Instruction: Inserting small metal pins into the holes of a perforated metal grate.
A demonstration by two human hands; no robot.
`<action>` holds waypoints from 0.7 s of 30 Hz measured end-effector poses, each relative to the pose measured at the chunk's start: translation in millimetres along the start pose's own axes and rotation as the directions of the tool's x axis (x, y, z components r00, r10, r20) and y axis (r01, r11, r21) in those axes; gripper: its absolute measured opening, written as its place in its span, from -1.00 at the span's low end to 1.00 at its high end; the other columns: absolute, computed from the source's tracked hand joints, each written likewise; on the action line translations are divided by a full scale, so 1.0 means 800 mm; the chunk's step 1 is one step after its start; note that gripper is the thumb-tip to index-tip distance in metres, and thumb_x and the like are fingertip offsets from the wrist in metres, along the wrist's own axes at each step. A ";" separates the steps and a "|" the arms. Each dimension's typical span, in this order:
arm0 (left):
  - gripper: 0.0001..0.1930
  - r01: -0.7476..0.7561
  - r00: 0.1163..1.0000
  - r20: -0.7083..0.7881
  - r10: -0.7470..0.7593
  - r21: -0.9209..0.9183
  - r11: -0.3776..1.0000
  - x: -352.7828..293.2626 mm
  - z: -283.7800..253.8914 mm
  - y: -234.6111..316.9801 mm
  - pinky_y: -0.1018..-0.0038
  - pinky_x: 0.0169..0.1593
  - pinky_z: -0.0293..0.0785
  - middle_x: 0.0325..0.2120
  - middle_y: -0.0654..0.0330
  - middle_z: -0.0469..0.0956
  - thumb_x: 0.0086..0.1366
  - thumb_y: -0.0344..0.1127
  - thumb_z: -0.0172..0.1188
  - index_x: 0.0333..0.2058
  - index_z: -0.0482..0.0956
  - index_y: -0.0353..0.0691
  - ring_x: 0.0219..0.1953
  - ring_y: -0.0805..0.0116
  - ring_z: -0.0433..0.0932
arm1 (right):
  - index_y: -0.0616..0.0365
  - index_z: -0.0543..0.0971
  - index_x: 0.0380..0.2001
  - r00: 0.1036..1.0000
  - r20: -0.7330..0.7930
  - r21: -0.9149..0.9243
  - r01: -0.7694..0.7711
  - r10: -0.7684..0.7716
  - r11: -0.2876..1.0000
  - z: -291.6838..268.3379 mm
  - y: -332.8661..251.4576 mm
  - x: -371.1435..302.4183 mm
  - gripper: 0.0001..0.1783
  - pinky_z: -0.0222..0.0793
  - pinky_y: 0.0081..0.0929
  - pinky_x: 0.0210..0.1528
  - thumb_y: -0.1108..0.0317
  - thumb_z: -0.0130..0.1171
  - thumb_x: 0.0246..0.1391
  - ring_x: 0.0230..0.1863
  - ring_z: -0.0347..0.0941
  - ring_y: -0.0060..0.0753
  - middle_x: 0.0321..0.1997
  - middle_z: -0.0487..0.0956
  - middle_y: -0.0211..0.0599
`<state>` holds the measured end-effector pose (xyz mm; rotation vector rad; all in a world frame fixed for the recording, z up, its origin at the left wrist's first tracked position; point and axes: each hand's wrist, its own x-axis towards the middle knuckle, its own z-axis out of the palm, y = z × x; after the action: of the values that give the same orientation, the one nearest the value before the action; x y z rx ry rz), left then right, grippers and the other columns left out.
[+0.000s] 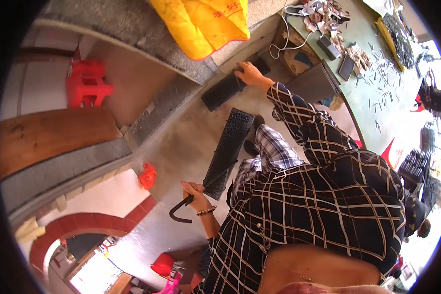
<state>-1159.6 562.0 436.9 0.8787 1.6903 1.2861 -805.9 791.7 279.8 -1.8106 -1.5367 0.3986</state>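
Observation:
My left hand (195, 195) is closed around a dark rod with a curved, cane-like end (180, 214). A thin dark line runs from that hand across a long black tray (224, 157) on the floor, beside my legs. The tray looks filled with small dark pieces, too fine to make out. Beyond it lies a second long black tray (219, 93), against the low wall. My right hand (252, 74) is on that tray with its fingers curled over it; what lies under the palm is hidden.
A green-topped table (350, 93) at the right bears gloves, a phone (346, 67) and scattered small metal pieces. A yellow bag (203, 24) hangs over the ledge at the top. A red stool (87, 83) stands at the left, and a red plastic bag (147, 176) lies nearby.

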 end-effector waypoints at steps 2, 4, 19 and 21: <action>-0.51 -0.007 1.000 0.000 0.007 0.018 1.000 0.013 0.001 0.011 0.59 -0.62 0.07 -0.80 0.37 0.04 0.35 0.00 -0.20 -0.71 0.05 -0.12 -0.75 0.56 0.04 | 0.19 0.42 -0.06 0.952 0.270 0.148 -0.188 0.143 0.971 -0.003 -0.004 0.001 -0.51 0.27 -0.26 -0.01 0.12 0.06 -0.03 -0.10 0.39 0.02 -0.20 0.48 0.14; -0.52 -0.028 0.999 -0.017 0.028 0.015 0.999 0.024 0.010 0.019 0.58 -0.62 0.08 -0.80 0.37 0.04 0.35 -0.01 -0.21 -0.71 0.06 -0.13 -0.74 0.56 0.04 | 0.25 0.42 -0.09 0.950 0.237 0.165 -0.246 0.204 0.955 -0.013 -0.004 -0.020 -0.52 0.30 -0.25 -0.06 0.13 0.04 -0.01 -0.13 0.42 0.02 -0.25 0.51 0.13; -0.43 -0.075 0.997 -0.021 0.079 0.125 0.989 0.070 0.115 0.098 0.53 -0.52 0.10 -0.79 0.35 0.01 0.29 0.17 -0.20 -0.77 -0.01 -0.07 -0.68 0.46 0.03 | 0.21 0.51 -0.28 0.914 0.344 0.278 -0.317 0.214 0.907 -0.071 0.013 -0.065 -0.69 0.36 -0.22 -0.16 0.24 -0.05 0.00 -0.23 0.45 0.05 -0.34 0.53 0.02; -0.43 -0.116 0.993 -0.003 0.121 0.265 0.957 0.099 0.120 0.092 0.53 -0.50 0.10 -0.80 0.36 -0.01 0.29 0.14 -0.17 -0.78 -0.04 -0.05 -0.69 0.48 0.01 | 0.19 0.52 -0.30 0.931 0.287 0.246 -0.300 0.227 0.922 -0.067 0.008 -0.081 -0.69 0.37 -0.22 -0.18 0.22 -0.02 -0.04 -0.23 0.46 -0.01 -0.34 0.53 0.00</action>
<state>-1102.6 687.9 479.4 1.1420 1.8778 1.1652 -782.3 712.7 299.0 -1.7891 -1.3121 0.9681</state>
